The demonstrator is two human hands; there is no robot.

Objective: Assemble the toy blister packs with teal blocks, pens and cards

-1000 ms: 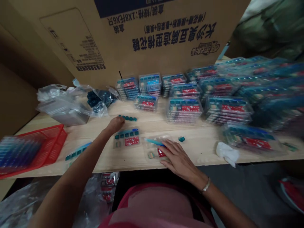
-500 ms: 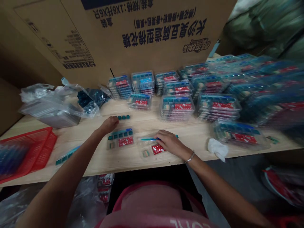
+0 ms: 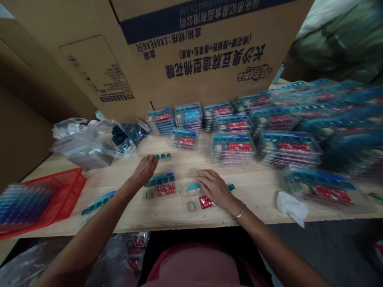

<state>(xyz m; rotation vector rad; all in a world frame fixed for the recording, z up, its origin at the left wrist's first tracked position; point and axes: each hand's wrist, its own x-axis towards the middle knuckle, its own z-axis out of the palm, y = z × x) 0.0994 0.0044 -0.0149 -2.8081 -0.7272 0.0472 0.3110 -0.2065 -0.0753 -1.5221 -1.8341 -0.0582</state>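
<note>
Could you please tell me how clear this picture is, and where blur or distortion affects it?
In the head view, the stacked clear plastic trays at far right are smeared by blur, as is the stack in the red plastic basket; the printed cardboard carton stays sharp, though upside down, with its edges skewed by the wide lens; the lighting is rather dim.

Left hand (image 3: 144,170), right hand (image 3: 214,188), palms down

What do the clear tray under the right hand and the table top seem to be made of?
The clear tray under the right hand looks like thin moulded plastic, glossy, since the table shows through it. The table top seems pale wood or wood-look laminate, with faint grain and a matt finish; the view cannot settle which.
</note>
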